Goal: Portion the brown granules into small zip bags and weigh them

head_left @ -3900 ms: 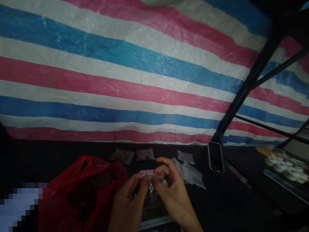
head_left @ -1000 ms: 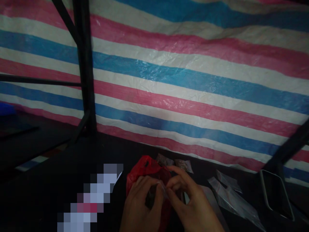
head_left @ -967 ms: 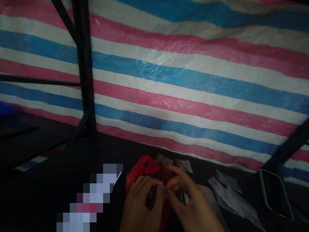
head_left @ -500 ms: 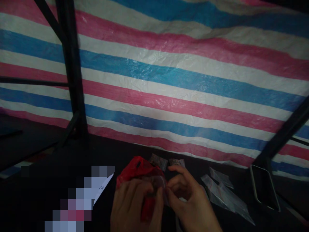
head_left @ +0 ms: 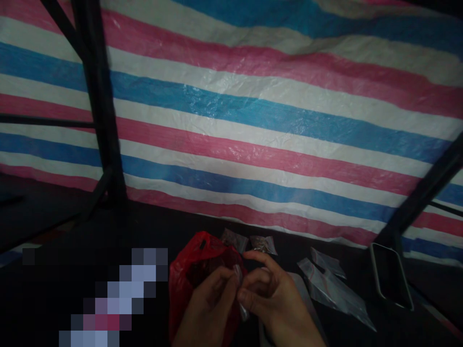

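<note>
My left hand (head_left: pixel 213 301) and my right hand (head_left: pixel 269 294) meet at the lower middle, fingers pinched on a small clear zip bag (head_left: pixel 243 308) held edge-on between them. What the small bag contains I cannot make out. Behind and left of the hands stands a red plastic bag (head_left: pixel 184 270), its mouth open, with dark contents inside. Just beyond my right fingertips lie two small filled zip bags, one at the left (head_left: pixel 234 239) and one at the right (head_left: pixel 263 245). Under my right forearm a pale flat object (head_left: pixel 302 289) shows partly.
Several flat clear zip bags (head_left: pixel 336 294) lie to the right on the dark surface. A phone (head_left: pixel 390 277) lies farther right, beside a slanted dark metal bar (head_left: pixel 423 188). A striped plastic sheet (head_left: pixel 253 144) hangs behind, with a dark post (head_left: pixel 101 115) at the left. A blurred patch covers the lower left.
My hands have turned the small zip bag edge-on and drawn closer together. My left hand has shifted right, uncovering more of the red bag's mouth. The view has shifted slightly.
</note>
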`<state>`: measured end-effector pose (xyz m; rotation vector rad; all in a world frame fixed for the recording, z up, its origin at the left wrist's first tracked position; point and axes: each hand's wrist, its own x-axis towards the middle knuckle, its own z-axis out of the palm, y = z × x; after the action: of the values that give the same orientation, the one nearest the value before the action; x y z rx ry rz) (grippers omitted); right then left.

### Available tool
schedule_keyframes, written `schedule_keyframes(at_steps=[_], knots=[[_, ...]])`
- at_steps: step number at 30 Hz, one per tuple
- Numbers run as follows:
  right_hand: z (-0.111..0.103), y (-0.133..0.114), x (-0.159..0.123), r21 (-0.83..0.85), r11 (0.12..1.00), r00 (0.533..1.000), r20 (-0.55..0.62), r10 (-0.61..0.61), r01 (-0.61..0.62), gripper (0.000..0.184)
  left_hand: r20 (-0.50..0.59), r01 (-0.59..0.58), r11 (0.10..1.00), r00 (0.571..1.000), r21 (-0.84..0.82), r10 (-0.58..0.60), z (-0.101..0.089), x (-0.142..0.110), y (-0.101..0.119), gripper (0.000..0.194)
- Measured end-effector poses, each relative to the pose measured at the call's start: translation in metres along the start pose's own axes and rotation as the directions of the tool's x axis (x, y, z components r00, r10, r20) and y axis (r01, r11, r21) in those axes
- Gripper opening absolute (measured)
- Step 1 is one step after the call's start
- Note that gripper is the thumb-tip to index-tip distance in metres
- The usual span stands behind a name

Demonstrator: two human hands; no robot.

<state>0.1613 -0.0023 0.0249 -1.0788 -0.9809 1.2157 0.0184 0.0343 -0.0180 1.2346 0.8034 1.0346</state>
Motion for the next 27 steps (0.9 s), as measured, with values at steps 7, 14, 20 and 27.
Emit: schedule_keyframes(at_steps=[7,14,20,27], knots=[[0.007,-0.007,-0.003,-0.114,0.992,0.983,-0.169,-0.077,0.058,0.048,-0.067,-0.015,0.910,0.997,0.415,0.047,0.003,-0.007,0.006,0.023],[0.012,-0.011,-0.007,-0.325,0.932,0.968,-0.131,-0.213,0.161,0.029,-0.280,0.037,0.972,0.960,0.231,0.030,0.003,-0.010,0.022,0.031],[0.011,0.003,-0.007,-0.491,0.864,0.991,0.122,-0.055,0.108,0.060,-0.375,0.165,0.936,0.884,-0.311,-0.280,-0.004,-0.003,0.033,0.016],[0.015,0.011,-0.002,-0.470,0.875,0.981,0.192,-0.024,0.113,0.053,-0.348,0.153,0.822,0.852,-0.548,-0.390,-0.015,-0.001,0.019,0.018]])
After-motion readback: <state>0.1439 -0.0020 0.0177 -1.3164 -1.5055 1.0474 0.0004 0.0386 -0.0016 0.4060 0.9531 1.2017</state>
